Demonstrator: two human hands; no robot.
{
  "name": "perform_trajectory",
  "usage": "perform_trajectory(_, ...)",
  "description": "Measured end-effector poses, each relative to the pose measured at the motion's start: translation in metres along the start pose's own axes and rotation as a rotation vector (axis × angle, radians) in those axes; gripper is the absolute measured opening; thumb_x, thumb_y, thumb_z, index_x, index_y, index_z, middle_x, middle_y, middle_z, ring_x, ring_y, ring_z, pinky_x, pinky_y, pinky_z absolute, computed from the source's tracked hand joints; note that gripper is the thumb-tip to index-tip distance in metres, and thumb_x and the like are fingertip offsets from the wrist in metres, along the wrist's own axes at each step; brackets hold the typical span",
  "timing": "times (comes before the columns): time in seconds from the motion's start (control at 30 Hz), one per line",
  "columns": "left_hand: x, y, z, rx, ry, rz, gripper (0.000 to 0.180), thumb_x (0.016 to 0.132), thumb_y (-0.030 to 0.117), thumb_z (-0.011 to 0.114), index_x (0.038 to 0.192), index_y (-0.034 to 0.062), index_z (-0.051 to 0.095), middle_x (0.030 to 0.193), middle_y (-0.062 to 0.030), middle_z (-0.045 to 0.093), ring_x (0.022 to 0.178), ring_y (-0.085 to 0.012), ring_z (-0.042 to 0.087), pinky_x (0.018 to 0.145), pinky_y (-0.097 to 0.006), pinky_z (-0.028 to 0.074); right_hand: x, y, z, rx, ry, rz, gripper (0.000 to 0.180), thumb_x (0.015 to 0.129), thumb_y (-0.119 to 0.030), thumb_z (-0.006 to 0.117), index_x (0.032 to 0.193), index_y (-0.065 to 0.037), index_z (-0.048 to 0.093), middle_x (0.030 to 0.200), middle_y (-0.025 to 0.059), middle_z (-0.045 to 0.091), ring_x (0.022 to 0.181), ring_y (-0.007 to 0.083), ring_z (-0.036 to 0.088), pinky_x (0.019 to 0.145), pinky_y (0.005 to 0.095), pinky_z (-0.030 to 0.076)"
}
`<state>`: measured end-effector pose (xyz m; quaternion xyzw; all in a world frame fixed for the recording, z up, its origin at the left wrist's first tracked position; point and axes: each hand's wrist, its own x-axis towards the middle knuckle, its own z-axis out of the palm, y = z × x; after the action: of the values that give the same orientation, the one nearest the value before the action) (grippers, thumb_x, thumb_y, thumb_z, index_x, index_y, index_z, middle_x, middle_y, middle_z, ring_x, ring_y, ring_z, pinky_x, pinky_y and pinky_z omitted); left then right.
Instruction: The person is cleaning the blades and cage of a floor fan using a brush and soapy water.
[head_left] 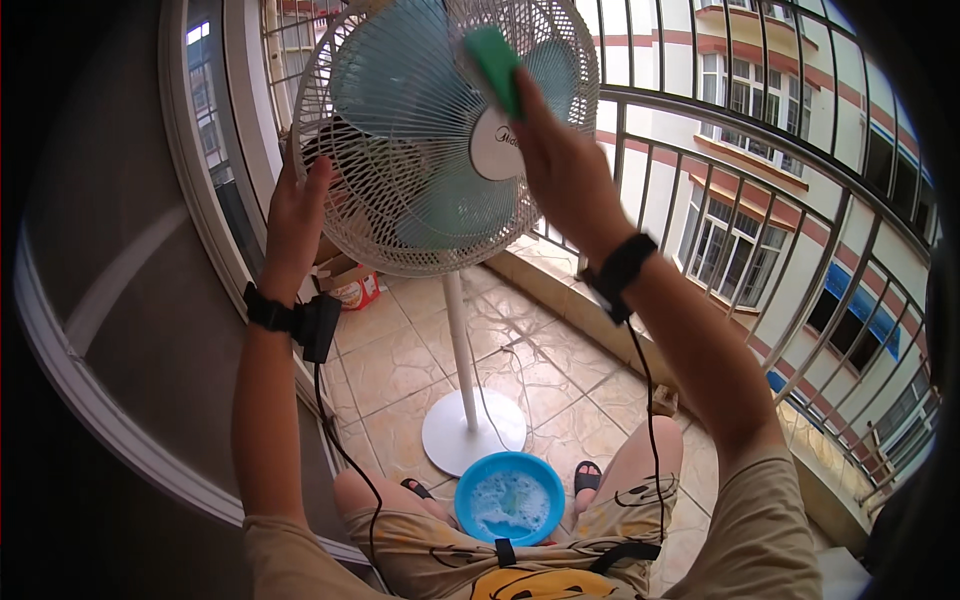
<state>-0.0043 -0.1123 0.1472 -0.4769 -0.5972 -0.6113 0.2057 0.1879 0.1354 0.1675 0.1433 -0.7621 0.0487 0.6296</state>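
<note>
On the balcony, left hand [296, 215] spread bracing the pedestal fan grille [400, 190]; right hand [560, 160] pinching a green sponge [495, 62] high up, wiping apparently just begun; soapy blue basin [510, 497] below.

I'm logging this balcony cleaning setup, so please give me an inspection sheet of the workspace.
Surface: tiled floor, wet-looking patches.
Job's things: standing fan, white grille; green sponge against it; blue basin of soapy water by the fan base.
Clutter: cardboard box behind the fan.
Hands: left hand on the grille rim; right hand presses the sponge.
Cables: black wires from both wristbands; fan cord on the floor.
Surroundings: balcony railing, buildings beyond.
</note>
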Motion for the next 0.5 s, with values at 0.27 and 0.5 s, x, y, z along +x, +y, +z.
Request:
perform_trajectory(0.27, -0.022, 0.007, 0.011, 0.021, 0.067, 0.106, 0.075, 0.102, 0.051, 0.055, 0.157, 0.0066, 0.03, 0.132, -0.0114, 0.058, 0.115, -0.0175, 0.061, 0.096, -0.031, 0.052, -0.028, -0.031, 0.049, 0.005, 0.073, 0.182, 0.063, 0.102, -0.015, 0.055, 0.158, -0.014, 0.027, 0.068, 0.0191, 0.064, 0.059, 0.037, 0.067, 0.052, 0.0462, 0.052)
perform_trajectory(0.5, -0.017, 0.013, 0.013, 0.069, 0.117, 0.129, 0.071, 0.103, 0.047, 0.056, 0.157, 0.0076, 0.032, 0.123, -0.0097, 0.064, 0.104, -0.0146, 0.063, 0.088, -0.028, 0.052, -0.148, -0.079, 0.062, 0.075, -0.381, 0.394, 0.069, 0.099, -0.016, 0.06, 0.16, -0.021, 0.027, 0.075, 0.0175, 0.063, 0.064, 0.0367, 0.066, 0.053, 0.0478, 0.051)
